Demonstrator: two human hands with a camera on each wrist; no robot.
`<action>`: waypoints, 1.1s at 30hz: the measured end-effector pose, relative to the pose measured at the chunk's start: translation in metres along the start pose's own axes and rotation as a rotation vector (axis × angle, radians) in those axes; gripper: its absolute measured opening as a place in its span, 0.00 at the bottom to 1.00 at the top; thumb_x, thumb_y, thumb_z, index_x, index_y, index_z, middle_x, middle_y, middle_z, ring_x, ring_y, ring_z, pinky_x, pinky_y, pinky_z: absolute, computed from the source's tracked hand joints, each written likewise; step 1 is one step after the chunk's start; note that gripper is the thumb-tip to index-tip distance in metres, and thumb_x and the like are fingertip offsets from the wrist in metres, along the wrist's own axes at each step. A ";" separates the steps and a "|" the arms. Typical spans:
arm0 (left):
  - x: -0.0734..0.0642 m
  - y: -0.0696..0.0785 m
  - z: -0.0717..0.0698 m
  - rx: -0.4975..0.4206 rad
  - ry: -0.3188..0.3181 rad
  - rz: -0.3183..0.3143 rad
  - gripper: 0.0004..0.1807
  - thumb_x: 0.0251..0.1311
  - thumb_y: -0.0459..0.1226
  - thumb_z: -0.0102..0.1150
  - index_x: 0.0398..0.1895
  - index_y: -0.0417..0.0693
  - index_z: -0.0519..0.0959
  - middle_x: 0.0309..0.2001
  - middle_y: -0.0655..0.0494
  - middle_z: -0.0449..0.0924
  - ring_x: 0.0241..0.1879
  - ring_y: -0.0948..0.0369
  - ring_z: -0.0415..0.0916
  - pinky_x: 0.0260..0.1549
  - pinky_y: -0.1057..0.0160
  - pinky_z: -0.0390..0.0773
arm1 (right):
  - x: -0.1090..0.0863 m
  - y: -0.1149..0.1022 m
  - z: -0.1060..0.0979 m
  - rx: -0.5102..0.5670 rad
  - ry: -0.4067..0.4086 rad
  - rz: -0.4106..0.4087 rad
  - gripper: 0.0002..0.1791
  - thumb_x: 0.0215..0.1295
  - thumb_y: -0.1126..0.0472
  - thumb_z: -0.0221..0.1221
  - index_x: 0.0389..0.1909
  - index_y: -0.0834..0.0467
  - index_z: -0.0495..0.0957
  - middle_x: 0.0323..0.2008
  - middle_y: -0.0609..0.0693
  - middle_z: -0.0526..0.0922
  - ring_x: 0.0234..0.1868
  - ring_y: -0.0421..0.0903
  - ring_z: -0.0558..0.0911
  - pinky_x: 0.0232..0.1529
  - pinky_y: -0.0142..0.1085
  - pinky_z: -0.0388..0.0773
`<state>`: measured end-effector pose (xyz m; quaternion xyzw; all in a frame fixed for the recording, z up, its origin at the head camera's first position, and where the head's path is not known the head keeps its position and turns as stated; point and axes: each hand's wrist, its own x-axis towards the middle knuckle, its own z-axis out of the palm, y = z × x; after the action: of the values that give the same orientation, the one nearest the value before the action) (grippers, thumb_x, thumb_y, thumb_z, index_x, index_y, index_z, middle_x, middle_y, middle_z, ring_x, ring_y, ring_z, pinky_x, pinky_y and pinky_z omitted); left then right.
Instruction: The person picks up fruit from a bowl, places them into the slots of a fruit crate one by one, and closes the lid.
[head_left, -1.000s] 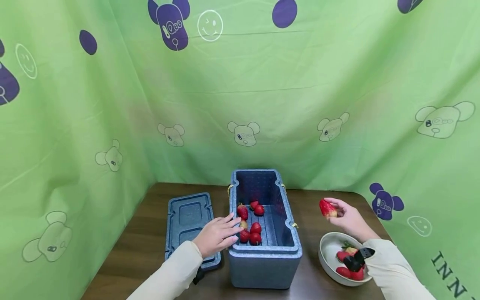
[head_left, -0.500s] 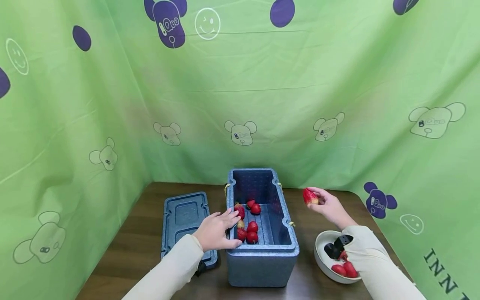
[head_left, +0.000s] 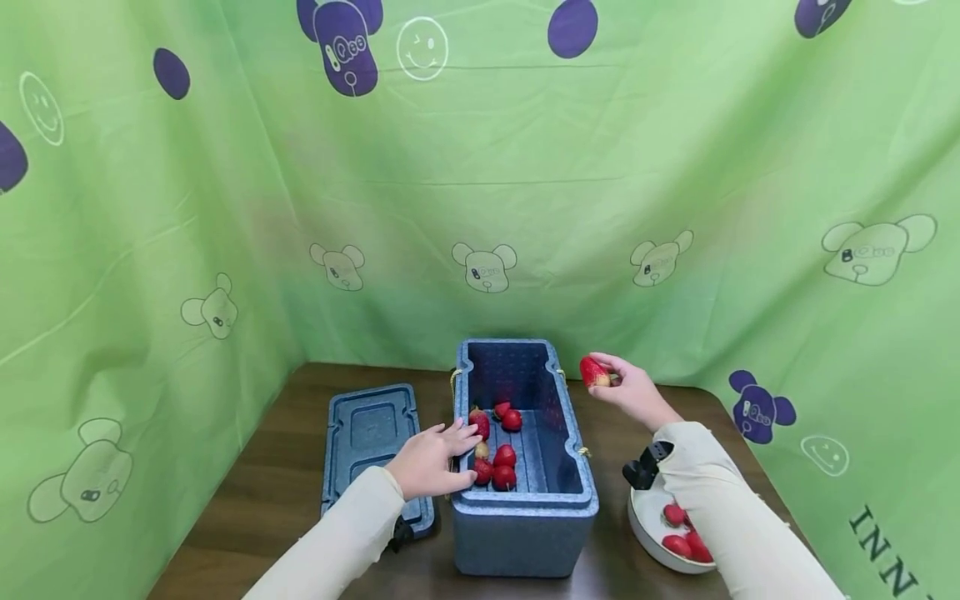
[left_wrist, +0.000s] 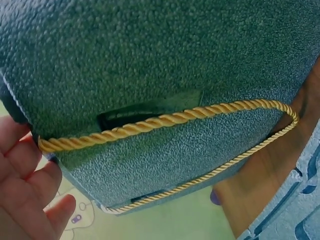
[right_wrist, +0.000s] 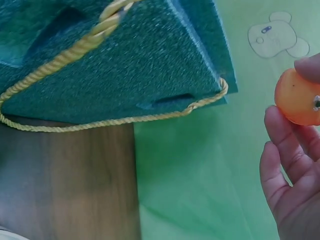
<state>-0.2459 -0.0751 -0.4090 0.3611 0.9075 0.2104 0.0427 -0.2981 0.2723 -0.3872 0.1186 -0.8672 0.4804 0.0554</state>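
Note:
A blue-grey foam box stands uncovered in the middle of the table, several strawberries lying inside it. My left hand rests with spread, fairly straight fingers on the box's left rim. In the left wrist view its fingertips lie by the box's edge, near a yellow rope handle. Raised to the right of the box, my right hand pinches a large strawberry. The right wrist view shows this strawberry's paler end between thumb and fingers, level with the box's side.
The box's lid lies flat on the table to its left, partly under the left arm. A white bowl with several strawberries stands at the right, partly covered by the right sleeve. A green patterned cloth hangs behind and beside the table.
My right hand has carried the strawberry up and to the left, from above the bowl towards the box. My left hand has stayed at the left rim, its fingers shifting slightly.

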 end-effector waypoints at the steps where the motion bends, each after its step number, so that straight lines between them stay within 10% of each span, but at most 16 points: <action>1: 0.000 -0.001 0.000 -0.002 -0.003 -0.003 0.30 0.59 0.49 0.52 0.63 0.45 0.73 0.66 0.52 0.68 0.69 0.54 0.59 0.65 0.48 0.59 | 0.003 -0.002 0.001 0.002 -0.010 -0.002 0.33 0.55 0.69 0.61 0.63 0.72 0.65 0.53 0.72 0.75 0.36 0.44 0.77 0.34 0.29 0.75; 22: 0.000 -0.007 -0.003 -0.007 -0.012 -0.024 0.29 0.57 0.50 0.56 0.61 0.48 0.76 0.64 0.55 0.70 0.68 0.56 0.60 0.66 0.48 0.56 | 0.039 -0.026 0.027 -0.053 -0.057 -0.009 0.29 0.53 0.70 0.63 0.59 0.71 0.71 0.38 0.66 0.81 0.32 0.49 0.78 0.30 0.34 0.75; 33: 0.002 -0.007 -0.001 -0.036 -0.004 -0.012 0.29 0.58 0.48 0.58 0.61 0.46 0.76 0.64 0.52 0.70 0.68 0.54 0.60 0.66 0.47 0.56 | 0.067 -0.040 0.039 0.004 -0.060 0.011 0.25 0.55 0.71 0.62 0.55 0.73 0.71 0.47 0.70 0.78 0.41 0.56 0.81 0.35 0.30 0.76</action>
<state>-0.2523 -0.0792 -0.4105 0.3555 0.9055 0.2258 0.0524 -0.3523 0.2084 -0.3614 0.1283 -0.8681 0.4788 0.0262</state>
